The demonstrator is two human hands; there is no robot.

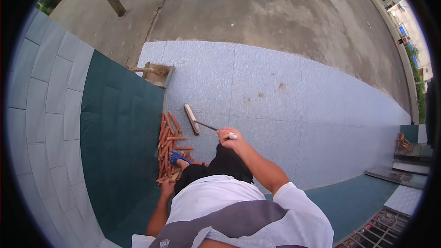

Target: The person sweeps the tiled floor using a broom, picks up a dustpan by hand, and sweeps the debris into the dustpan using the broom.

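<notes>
My right hand (229,138) is closed around the white handle end of a floor brush (192,118). A thin dark rod joins that handle to a long pale head with a dark underside, which rests on the grey tiles. Several reddish-brown sticks (167,138) lie in a loose pile beside the green wall, just left of the brush head. Low at the near end of the pile is my left hand (167,187), touching or close to the sticks. Its fingers are too small and partly hidden to read. A yellowish piece (175,175) lies by it.
Beside the pile is my foot in a blue sandal (178,158). A dustpan (159,74) with a straw broom on it stands at the wall's far end. The green tiled wall (115,142) borders my left. A metal grate (379,229) sits at lower right.
</notes>
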